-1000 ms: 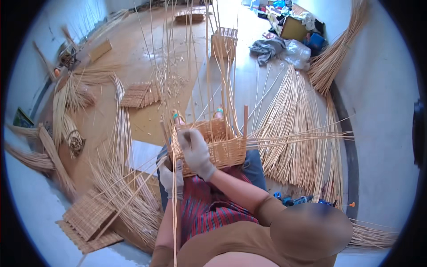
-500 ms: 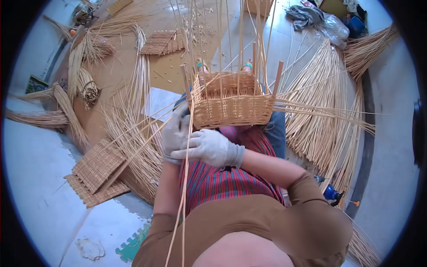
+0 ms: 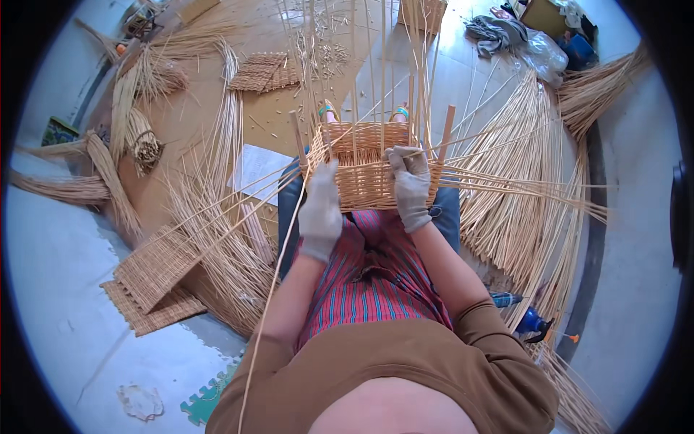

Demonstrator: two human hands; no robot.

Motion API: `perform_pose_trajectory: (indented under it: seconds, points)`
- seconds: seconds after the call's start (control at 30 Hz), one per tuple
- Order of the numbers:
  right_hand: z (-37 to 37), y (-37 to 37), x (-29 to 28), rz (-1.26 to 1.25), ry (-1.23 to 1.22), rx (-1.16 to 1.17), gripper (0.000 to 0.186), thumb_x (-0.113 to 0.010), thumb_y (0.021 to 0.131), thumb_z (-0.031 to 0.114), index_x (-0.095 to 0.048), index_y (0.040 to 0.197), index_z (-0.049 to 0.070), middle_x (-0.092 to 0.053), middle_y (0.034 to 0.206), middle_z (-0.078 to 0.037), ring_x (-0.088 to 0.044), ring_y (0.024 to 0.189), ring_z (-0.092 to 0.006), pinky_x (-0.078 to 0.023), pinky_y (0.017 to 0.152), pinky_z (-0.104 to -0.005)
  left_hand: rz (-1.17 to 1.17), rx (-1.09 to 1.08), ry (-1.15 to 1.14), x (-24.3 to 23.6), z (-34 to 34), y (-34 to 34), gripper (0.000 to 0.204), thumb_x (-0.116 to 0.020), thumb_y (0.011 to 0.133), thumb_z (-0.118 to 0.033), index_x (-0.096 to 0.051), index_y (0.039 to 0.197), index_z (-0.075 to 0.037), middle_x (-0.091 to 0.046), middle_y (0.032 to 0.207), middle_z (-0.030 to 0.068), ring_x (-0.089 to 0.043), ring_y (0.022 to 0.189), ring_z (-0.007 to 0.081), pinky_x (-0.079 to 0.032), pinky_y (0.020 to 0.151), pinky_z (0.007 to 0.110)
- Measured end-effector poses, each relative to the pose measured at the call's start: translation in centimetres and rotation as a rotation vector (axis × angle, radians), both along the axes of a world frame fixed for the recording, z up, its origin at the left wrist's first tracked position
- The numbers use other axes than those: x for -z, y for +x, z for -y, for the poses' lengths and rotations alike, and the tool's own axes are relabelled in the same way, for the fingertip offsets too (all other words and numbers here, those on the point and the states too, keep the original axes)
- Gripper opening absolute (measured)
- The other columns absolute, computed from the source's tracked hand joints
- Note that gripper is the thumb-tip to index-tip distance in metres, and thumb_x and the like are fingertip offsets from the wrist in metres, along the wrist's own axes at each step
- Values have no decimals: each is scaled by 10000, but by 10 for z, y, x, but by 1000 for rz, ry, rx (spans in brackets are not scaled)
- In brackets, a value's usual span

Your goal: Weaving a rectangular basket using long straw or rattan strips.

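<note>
A half-woven wicker basket (image 3: 365, 189) rests on my lap, with wooden posts at its corners and tall upright canes rising from its walls. My left hand (image 3: 321, 213), in a pale work glove, is at the front left of the basket; motion blurs its fingers. Beside it, a long loose cane (image 3: 269, 296) runs from the left corner down past my left arm. My right hand (image 3: 410, 182), gloved too, has its fingers curled at the top edge of the front wall near the right corner, closed on a thin wicker strand.
Fanned bundles of cane (image 3: 517, 188) lie on the right, and more loose canes (image 3: 217, 260) on the left. Two woven panels (image 3: 155, 271) overlap at the lower left; others (image 3: 264, 72) lie beyond the basket. White paper (image 3: 256, 170) and a blue bottle (image 3: 531, 320) are on the floor.
My hands were together at the basket's left corner and have parted. The right moved over to the front wall's right part; the left shifted right. Two canes hung down before, one now.
</note>
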State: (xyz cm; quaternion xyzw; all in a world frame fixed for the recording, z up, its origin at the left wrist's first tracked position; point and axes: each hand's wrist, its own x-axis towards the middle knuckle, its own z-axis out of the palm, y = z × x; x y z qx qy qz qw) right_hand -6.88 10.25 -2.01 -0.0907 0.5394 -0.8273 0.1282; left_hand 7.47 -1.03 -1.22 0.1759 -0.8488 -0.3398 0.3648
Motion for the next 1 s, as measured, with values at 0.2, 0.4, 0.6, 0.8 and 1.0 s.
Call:
perform_pose_trajectory:
  seconds: [0.2, 0.4, 0.6, 0.8, 1.0]
  points:
    - [68, -26, -71, -899, 567, 30, 416, -644, 954, 39, -548, 1359, 52, -670, 1230, -144, -664, 1089, -195, -523, 898, -319, 145, 103, 523, 20, 35, -62, 331, -547, 1002, -77, -577, 1327, -137, -661, 1012, 105, -628, 868, 184, -525, 768, 327]
    - [24, -29, -58, -631, 164, 120, 421, -577, 983, 26, -430, 1376, 55, -657, 1234, -155, -689, 1035, -229, -563, 863, -355, 156, 142, 714, 12, 32, -53, 383, -558, 995, -64, -585, 1369, -144, -550, 799, -23, -535, 643, 69, -518, 615, 269]
    - [-50, -35, -33, -472, 707, 63, 164, -570, 999, 148, -603, 1149, 91, -715, 985, -121, -714, 920, -256, -553, 792, -335, 109, -99, -234, -19, -12, -51, 580, -616, 902, -69, -527, 1442, -261, -543, 1376, 186, -672, 1027, 339, -570, 796, 428]
    - [-1, -83, -83, -906, 808, 184, 511, -634, 964, 143, -501, 1457, 149, -680, 1049, -113, -651, 817, -156, -529, 749, -328, 592, 42, -313, 8, -48, -77, 787, -609, 882, -106, -303, 1555, -377, -495, 1300, 155, -669, 694, 289, -569, 668, 427]
    - [-106, -19, -36, -434, 1023, 161, 351, -649, 939, 97, -624, 1286, 46, -723, 1026, -153, -714, 914, -229, -550, 774, -355, 562, 7, -407, 20, -41, -77, 696, -517, 895, -40, -402, 1489, -384, -504, 1241, 142, -655, 686, 238, -555, 654, 391]
